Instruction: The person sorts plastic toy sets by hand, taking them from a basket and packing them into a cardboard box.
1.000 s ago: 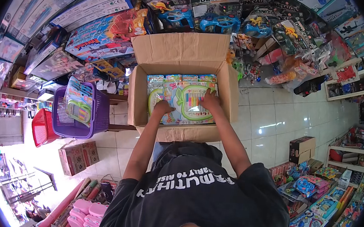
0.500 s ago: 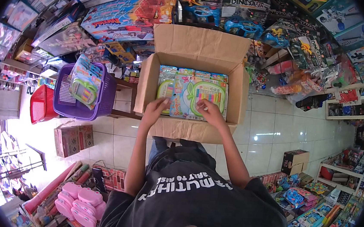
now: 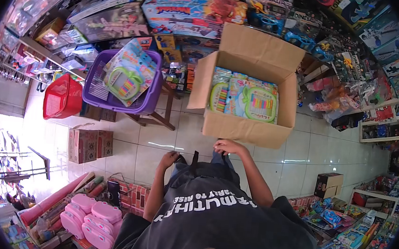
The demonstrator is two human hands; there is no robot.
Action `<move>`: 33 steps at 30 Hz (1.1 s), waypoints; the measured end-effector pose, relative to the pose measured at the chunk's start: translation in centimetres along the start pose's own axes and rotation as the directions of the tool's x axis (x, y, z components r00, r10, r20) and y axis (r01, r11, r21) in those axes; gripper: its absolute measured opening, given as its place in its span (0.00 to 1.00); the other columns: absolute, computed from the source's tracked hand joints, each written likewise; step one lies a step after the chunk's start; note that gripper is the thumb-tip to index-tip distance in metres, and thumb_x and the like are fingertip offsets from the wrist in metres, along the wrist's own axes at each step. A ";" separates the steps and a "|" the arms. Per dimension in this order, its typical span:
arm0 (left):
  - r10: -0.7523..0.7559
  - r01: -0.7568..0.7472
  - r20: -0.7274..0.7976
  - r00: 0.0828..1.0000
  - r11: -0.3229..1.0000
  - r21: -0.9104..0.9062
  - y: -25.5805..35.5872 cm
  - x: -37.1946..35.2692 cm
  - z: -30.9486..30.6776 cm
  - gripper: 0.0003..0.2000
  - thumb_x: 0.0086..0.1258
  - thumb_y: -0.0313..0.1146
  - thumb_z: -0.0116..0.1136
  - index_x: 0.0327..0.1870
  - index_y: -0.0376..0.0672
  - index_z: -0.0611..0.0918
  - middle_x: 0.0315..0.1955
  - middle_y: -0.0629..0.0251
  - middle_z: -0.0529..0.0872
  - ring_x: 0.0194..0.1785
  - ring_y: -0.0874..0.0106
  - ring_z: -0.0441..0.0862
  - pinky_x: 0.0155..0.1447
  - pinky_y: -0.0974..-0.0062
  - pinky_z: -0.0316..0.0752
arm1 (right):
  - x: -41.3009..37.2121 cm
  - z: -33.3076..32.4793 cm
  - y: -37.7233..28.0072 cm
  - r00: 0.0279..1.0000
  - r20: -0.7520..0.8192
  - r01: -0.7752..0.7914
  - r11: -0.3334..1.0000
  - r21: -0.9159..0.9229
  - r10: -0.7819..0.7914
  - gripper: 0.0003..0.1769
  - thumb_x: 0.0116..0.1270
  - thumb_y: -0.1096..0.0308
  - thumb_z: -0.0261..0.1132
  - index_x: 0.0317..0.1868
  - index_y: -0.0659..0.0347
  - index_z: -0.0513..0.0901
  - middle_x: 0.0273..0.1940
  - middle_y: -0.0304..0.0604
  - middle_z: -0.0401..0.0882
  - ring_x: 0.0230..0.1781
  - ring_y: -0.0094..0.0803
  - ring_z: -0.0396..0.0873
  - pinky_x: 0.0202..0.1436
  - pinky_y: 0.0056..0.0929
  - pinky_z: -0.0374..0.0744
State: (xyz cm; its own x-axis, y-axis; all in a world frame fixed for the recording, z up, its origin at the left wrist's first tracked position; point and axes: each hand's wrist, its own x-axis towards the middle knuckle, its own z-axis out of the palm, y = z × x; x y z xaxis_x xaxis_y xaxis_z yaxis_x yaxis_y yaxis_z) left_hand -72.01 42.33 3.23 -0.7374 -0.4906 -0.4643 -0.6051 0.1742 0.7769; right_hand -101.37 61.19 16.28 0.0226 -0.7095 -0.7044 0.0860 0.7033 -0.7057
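Note:
An open cardboard box (image 3: 241, 129) holds packs of toy sets with green apple-shaped frames and colored sticks; one pack (image 3: 260, 104) lies on top at the right. My right hand (image 3: 226, 147) is just below the box's front edge, its fingers loosely bent and apart, holding nothing. Lower and to the left, near my leg, my left hand (image 3: 169, 159) has its fingers curled together with nothing visible in them. More such packs (image 3: 127, 78) lie in a purple basket (image 3: 115, 106) at the left.
The purple basket rests on a wooden stool (image 3: 164, 116). A red basket (image 3: 63, 97) is beside it, with a patterned carton (image 3: 90, 146) below. Boxed toys line the back. Pink cases (image 3: 90, 221) are at the lower left, and a small carton (image 3: 329, 184) stands on the floor at the right.
Both hands have come away from the packs and moved down out of the box toward my body. The view has turned, so the box and baskets appear farther right.

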 end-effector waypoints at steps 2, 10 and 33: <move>-0.331 0.362 0.249 0.910 0.928 -0.091 -2.0 -2.4 -1.6 0.23 0.64 0.52 0.51 0.47 0.39 0.78 0.37 0.62 0.82 0.35 0.70 0.79 0.36 0.73 0.74 | 4.1 2.8 5.5 0.994 -0.092 -0.065 0.997 -0.033 0.062 0.16 0.66 0.58 0.56 0.48 0.59 0.76 0.41 0.39 0.79 0.39 0.26 0.78 0.42 0.26 0.76; -0.548 0.580 0.191 0.814 0.756 -0.304 -10.4 -9.7 -6.1 0.25 0.62 0.53 0.53 0.48 0.37 0.76 0.37 0.61 0.82 0.33 0.70 0.77 0.32 0.68 0.73 | 12.0 10.1 14.5 0.588 -0.798 -0.075 0.974 -0.212 -0.128 0.11 0.54 0.59 0.64 0.33 0.57 0.82 0.32 0.46 0.82 0.36 0.41 0.80 0.41 0.33 0.77; 0.063 -0.249 -0.450 0.891 0.896 -0.367 3.7 -5.1 -27.5 0.13 0.69 0.33 0.48 0.48 0.34 0.77 0.34 0.60 0.83 0.37 0.75 0.80 0.44 0.78 0.73 | 16.1 13.7 -21.7 0.863 -0.370 0.447 0.861 0.243 -0.344 0.18 0.68 0.52 0.54 0.33 0.59 0.75 0.25 0.34 0.75 0.25 0.20 0.75 0.29 0.18 0.73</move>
State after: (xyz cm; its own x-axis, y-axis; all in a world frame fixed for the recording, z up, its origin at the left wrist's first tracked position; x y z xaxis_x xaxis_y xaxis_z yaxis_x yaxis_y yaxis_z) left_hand -62.21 21.98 20.19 -0.5594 -0.8106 -0.1733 -0.2488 -0.0352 0.9679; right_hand -89.24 33.84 21.30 -0.3784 -0.8377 -0.3938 0.3263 0.2774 -0.9037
